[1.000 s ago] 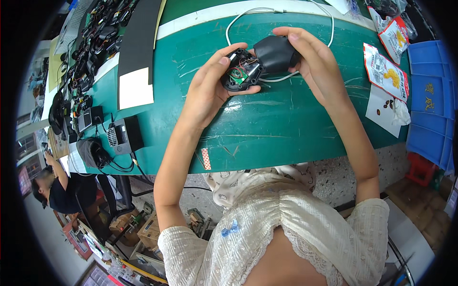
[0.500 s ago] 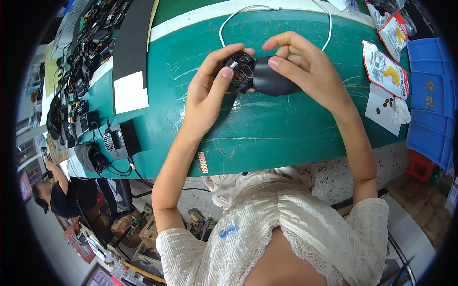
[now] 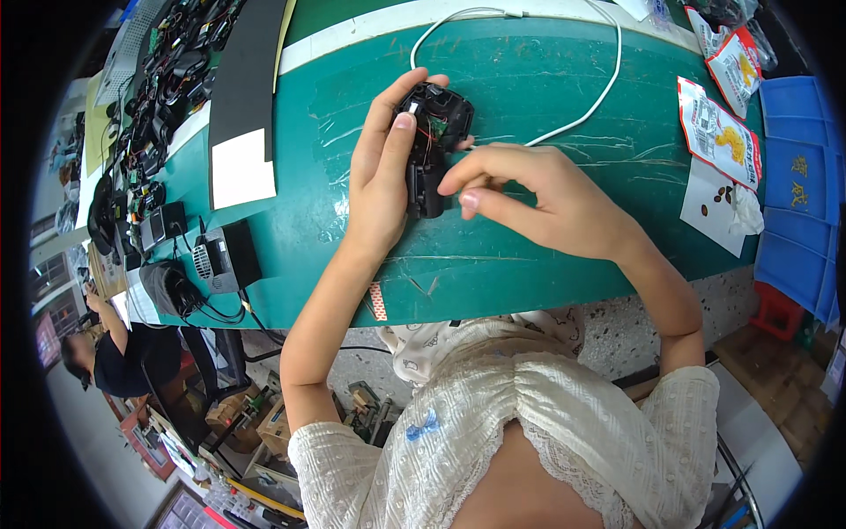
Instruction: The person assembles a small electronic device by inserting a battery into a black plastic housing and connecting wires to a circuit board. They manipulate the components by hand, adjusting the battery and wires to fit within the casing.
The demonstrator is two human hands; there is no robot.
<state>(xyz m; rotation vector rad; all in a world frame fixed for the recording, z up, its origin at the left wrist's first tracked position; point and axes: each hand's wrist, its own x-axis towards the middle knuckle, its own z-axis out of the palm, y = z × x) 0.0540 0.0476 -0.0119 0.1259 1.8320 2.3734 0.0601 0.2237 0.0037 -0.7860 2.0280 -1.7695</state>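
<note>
My left hand (image 3: 381, 172) grips a black opened device body (image 3: 432, 141), a mouse-like shell with thin wires and a small circuit board showing inside, held on edge just above the green cutting mat (image 3: 529, 256). A white cable (image 3: 582, 110) runs from it in a loop across the mat. My right hand (image 3: 538, 198) is beside the device on its right, thumb and forefinger pinched together; whether something tiny sits between them I cannot tell.
A black strip and a white card (image 3: 242, 167) lie at the left. Black power adapters (image 3: 225, 257) and many electronic parts crowd the left edge. Snack packets (image 3: 718, 132) and a tissue lie at the right, by blue bins (image 3: 797, 185). Another person (image 3: 115, 357) sits at lower left.
The device has been turned on edge and now rests in my left hand alone. My right hand has come off the shell and drawn back to the right with fingers pinched.
</note>
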